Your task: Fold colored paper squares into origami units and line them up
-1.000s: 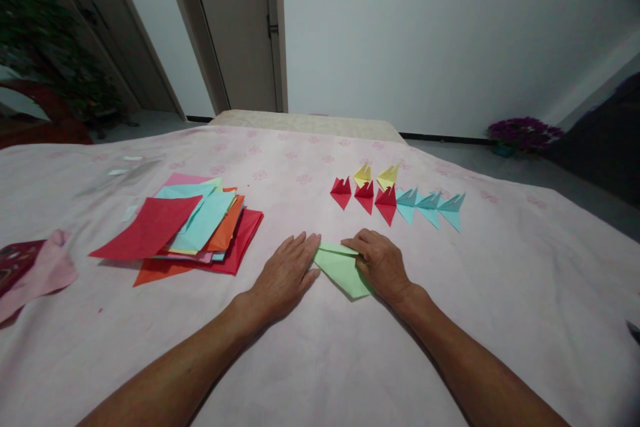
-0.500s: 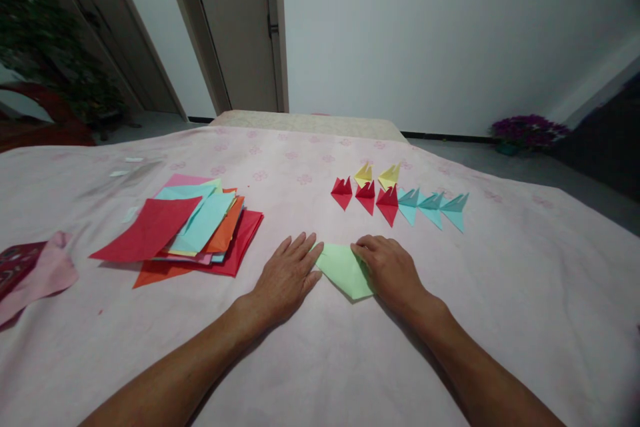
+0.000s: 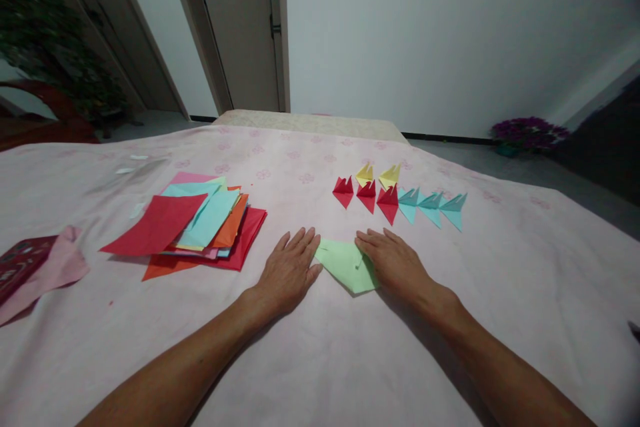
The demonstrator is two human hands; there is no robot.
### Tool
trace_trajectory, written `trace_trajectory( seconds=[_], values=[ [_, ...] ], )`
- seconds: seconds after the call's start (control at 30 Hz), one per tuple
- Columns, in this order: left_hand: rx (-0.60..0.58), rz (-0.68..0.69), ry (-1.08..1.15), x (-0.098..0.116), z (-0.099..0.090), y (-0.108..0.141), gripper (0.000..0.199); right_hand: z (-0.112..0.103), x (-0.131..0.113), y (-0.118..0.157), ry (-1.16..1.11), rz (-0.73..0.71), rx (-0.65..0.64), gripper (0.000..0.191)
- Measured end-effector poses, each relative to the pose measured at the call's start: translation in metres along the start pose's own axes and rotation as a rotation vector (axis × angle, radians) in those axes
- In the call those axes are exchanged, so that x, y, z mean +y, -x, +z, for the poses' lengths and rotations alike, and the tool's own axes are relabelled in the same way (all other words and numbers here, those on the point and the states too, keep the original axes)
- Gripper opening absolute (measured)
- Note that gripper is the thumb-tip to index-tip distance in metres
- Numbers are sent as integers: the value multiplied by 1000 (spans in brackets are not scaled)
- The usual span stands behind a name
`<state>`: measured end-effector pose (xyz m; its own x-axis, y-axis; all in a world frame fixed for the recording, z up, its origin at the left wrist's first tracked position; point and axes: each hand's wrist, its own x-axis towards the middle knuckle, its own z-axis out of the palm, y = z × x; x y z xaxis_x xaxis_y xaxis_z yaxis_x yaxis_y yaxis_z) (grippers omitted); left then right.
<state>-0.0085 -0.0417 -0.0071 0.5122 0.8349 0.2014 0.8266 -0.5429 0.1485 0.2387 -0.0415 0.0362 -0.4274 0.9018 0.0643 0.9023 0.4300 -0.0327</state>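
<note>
Your left hand and right hand lie flat, fingers ungripping, on part-folded green paper, eight finished birds at one o'clock, loose sheets at ten.

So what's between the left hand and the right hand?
In the head view, a folded green paper lies between the left hand and right hand.

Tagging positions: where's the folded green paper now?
In the head view, the folded green paper lies below and slightly right of centre on the pink tablecloth, between the left hand and right hand, nearer than the red origami pieces.
</note>
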Motion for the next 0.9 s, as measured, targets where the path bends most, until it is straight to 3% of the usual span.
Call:
trace_trajectory(
  seconds=[0.13,0.2,0.27,0.33,0.5,0.57,0.67,0.9],
  values=[
    [69,-46,53,-2,1,0,47,-24,-13,16,-103,173,152,32],
    [105,-64,100,-1,-1,0,42,-27,-27,24,-230,227,145,31],
    [141,-76,171,1,-5,1,39,-22,-39,29,-306,274,46,38],
    [191,-95,277,1,-8,3,38,-13,-46,31,-312,283,63,50],
    [359,-269,565,-12,-17,7,33,-4,-30,25,-387,252,86,48],
    [343,-287,601,-22,-18,9,31,-6,-20,23,-399,263,36,49],
    [238,-192,594,-33,-17,10,29,-7,-13,21,-349,178,7,49],
    [116,-50,445,-34,-19,4,29,-23,-43,5,-125,117,-87,28]
  ],
)
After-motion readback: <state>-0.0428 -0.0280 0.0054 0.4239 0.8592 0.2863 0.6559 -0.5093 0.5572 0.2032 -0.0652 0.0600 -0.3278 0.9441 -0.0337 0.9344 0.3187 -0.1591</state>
